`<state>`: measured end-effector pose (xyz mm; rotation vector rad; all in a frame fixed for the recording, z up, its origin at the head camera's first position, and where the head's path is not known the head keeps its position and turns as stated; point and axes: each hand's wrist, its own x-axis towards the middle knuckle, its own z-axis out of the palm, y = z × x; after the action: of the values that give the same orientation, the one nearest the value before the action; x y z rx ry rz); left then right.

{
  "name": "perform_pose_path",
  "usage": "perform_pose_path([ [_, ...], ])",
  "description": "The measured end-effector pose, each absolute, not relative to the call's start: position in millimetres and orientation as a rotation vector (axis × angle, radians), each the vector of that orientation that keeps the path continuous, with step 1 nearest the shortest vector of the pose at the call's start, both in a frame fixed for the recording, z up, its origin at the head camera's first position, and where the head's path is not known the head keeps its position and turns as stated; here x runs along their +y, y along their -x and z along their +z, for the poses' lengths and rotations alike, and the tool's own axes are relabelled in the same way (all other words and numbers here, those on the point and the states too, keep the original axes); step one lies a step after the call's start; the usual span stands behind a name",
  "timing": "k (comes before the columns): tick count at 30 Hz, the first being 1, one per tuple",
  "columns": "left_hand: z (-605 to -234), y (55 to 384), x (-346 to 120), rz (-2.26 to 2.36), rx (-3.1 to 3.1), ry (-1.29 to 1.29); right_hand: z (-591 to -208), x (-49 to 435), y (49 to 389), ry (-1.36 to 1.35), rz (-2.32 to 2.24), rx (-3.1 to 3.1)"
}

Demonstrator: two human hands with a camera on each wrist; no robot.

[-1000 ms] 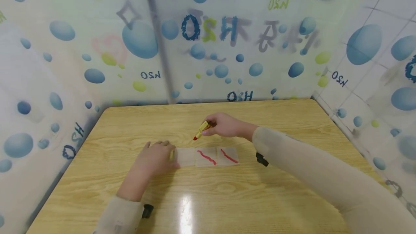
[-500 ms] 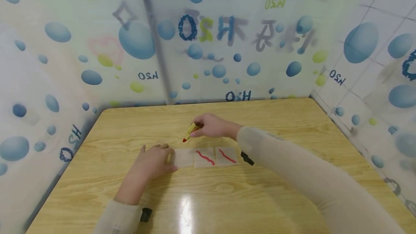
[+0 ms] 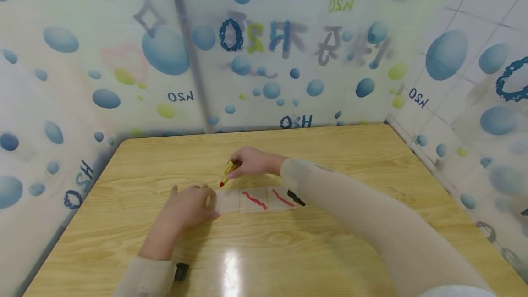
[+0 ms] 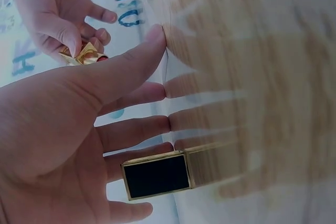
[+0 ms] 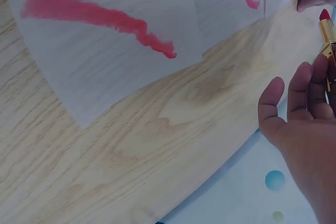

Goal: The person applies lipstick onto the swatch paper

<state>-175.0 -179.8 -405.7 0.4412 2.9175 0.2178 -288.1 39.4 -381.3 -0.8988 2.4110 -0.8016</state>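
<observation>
A gold lipstick (image 3: 227, 173) with its red tip out is pinched in my right hand (image 3: 253, 162). The tip points down, just beyond the back edge of a blank white paper square (image 3: 228, 201). My left hand (image 3: 187, 207) rests at that square's left side, with fingers spread and fingertips down on the surface. In the left wrist view, a black-and-gold cap (image 4: 156, 176) stands on the surface in front of these fingers. Farther right lie a middle paper square (image 3: 248, 206) and a right paper square (image 3: 275, 205), each bearing one slanting red stroke.
The wood-grain table (image 3: 264, 251) carries everything. A light wall covering (image 3: 255, 104) with blue and green drops rises behind its back edge and at both sides. My right sleeve (image 3: 346, 200) crosses above the right side of the table and overlaps the last paper square.
My right hand has moved left and slightly toward me with the lipstick, from above the middle square to the blank one. My left hand stays by the paper. The head view has shifted slightly.
</observation>
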Motion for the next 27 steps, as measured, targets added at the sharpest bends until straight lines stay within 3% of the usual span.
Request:
perform_pose_path([
  [27,-406.4,177.2,-176.6,0.258,2.923,-0.348,-402.2,19.4,288.5,0.963,-0.727,2.352],
])
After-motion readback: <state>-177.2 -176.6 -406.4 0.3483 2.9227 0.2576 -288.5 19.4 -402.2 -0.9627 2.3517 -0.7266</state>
